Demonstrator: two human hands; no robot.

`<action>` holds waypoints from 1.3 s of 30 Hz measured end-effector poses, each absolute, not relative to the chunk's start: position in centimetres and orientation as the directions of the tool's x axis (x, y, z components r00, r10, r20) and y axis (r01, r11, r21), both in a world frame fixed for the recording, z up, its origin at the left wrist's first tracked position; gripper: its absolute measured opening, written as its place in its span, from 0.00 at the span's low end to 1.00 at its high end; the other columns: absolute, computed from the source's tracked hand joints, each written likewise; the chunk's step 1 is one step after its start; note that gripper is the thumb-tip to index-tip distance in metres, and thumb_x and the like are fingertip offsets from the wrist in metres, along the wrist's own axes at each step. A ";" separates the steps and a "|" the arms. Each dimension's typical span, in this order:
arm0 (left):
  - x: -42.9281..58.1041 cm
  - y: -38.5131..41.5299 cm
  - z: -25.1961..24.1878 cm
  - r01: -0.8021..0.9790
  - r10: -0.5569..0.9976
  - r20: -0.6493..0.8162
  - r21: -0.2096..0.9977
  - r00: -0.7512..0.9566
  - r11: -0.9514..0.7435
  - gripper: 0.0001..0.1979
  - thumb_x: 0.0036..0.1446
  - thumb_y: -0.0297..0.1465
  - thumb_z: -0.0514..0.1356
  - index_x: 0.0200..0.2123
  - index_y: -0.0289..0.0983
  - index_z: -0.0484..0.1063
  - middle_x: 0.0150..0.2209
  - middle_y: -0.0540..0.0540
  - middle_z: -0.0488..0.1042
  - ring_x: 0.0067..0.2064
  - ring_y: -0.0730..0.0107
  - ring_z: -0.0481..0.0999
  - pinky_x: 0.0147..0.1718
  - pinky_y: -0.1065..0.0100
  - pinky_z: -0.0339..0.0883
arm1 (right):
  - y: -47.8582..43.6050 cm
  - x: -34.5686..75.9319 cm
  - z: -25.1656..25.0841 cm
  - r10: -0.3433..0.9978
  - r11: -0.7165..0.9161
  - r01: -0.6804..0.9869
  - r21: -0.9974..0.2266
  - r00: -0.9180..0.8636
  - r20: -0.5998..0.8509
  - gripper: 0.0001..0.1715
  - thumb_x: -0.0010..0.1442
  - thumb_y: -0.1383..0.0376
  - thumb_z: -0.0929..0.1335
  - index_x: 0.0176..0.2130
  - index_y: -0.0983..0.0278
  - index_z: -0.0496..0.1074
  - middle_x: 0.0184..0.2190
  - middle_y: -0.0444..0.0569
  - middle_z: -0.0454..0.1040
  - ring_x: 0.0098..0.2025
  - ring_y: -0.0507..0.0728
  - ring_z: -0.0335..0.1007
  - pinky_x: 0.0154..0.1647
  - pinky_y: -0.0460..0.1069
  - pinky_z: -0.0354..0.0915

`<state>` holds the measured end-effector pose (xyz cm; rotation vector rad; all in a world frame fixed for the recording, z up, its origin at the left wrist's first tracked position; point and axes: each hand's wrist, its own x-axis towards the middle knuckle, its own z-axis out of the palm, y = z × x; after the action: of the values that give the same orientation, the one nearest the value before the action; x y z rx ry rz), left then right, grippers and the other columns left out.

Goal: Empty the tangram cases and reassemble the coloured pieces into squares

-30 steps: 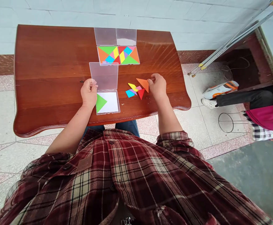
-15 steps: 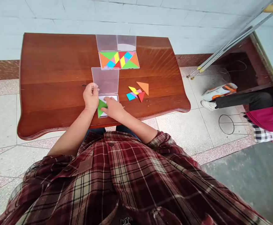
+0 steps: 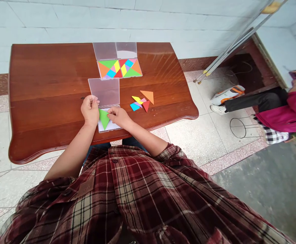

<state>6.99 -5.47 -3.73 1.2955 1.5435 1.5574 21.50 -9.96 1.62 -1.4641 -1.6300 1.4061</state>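
Note:
A small tangram box stands open near the table's front edge, its clear lid (image 3: 104,91) raised and its white tray (image 3: 112,128) towards me. The fingers of my left hand (image 3: 90,111) are closed around the lid's left edge. Between thumb and fingers, my right hand (image 3: 120,117) pinches the right corner of a green triangle (image 3: 103,118) over the tray's left part. To the right lie loose tangram pieces: an orange triangle (image 3: 148,96), a red triangle (image 3: 146,106), a blue square (image 3: 134,106) and a yellow parallelogram (image 3: 137,99), with pink and purple pieces partly covered.
Two filled tangram boxes (image 3: 120,69) lie open side by side at the back of the brown wooden table (image 3: 48,88). A pale wall rises behind it. On the right are crutches (image 3: 224,51), a white-and-orange bag (image 3: 226,95), a wire ring frame (image 3: 237,128) and a seated person (image 3: 277,112).
My right hand has gone from spread fingers over the green triangle to pinching its right corner, and the triangle has turned slightly. My left hand stays at the lid. The whole view has shifted.

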 end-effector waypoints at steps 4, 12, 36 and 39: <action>6.9 -5.5 -3.2 0.191 0.904 0.205 0.971 -0.375 -0.141 0.02 0.58 0.31 0.56 0.34 0.39 0.66 0.34 0.50 0.73 0.34 0.75 0.77 0.38 0.70 0.73 | -7.9 27.2 3.4 0.985 -0.099 0.245 -0.965 -0.115 -0.130 0.04 0.57 0.63 0.65 0.34 0.61 0.67 0.26 0.39 0.67 0.26 0.48 0.62 0.30 0.45 0.62; 6.6 -5.6 -3.2 0.208 0.905 0.212 0.968 -0.370 -0.142 0.03 0.55 0.28 0.56 0.34 0.39 0.68 0.33 0.51 0.73 0.33 0.78 0.76 0.37 0.73 0.73 | -1.7 42.6 2.7 0.952 -0.040 0.483 -0.875 0.284 0.113 0.06 0.56 0.62 0.65 0.32 0.62 0.69 0.26 0.42 0.67 0.28 0.51 0.62 0.32 0.48 0.62; 5.8 -6.1 -3.5 0.296 0.895 0.292 0.935 -0.338 -0.193 0.17 0.63 0.43 0.56 0.46 0.37 0.73 0.38 0.48 0.76 0.37 0.73 0.78 0.42 0.65 0.78 | -5.8 40.7 -0.5 0.950 -0.052 0.511 -0.858 0.291 0.116 0.17 0.62 0.59 0.62 0.47 0.63 0.70 0.38 0.51 0.74 0.39 0.57 0.71 0.43 0.54 0.69; 5.8 -5.9 -3.7 0.267 0.884 0.286 0.944 -0.369 -0.194 0.21 0.62 0.45 0.57 0.48 0.35 0.71 0.39 0.47 0.75 0.37 0.73 0.77 0.44 0.63 0.78 | -8.2 39.3 -0.9 0.960 -0.042 0.576 -0.816 0.250 0.127 0.16 0.63 0.59 0.61 0.47 0.63 0.69 0.38 0.50 0.75 0.40 0.56 0.72 0.47 0.53 0.68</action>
<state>5.85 -5.87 -3.72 1.3459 1.5666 1.6015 39.32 -8.15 -0.88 -1.7222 -1.4252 0.6047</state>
